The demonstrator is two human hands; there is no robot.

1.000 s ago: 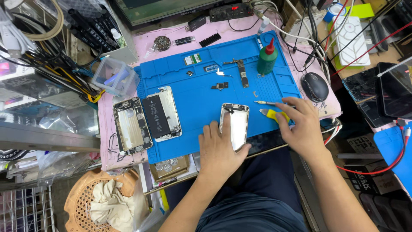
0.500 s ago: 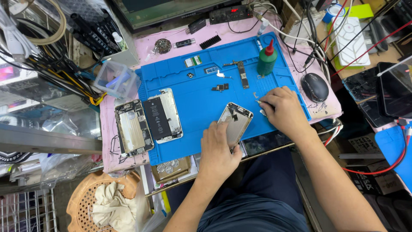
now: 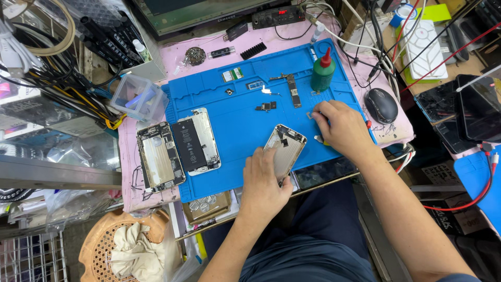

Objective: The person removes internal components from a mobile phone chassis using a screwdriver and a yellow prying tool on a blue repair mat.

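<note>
My left hand (image 3: 263, 183) lay flat on the stripped silver phone housing (image 3: 284, 149) on the blue mat (image 3: 229, 104); my right hand (image 3: 339, 128) pinched a small part (image 3: 311, 115) beside it, boards unfitted

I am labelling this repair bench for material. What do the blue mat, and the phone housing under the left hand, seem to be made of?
The blue work mat looks like silicone or soft rubber: matte, with moulded compartments along its top edge. The phone housing under the left hand looks like bare metal, probably aluminium: silvery with a dull sheen.
</note>
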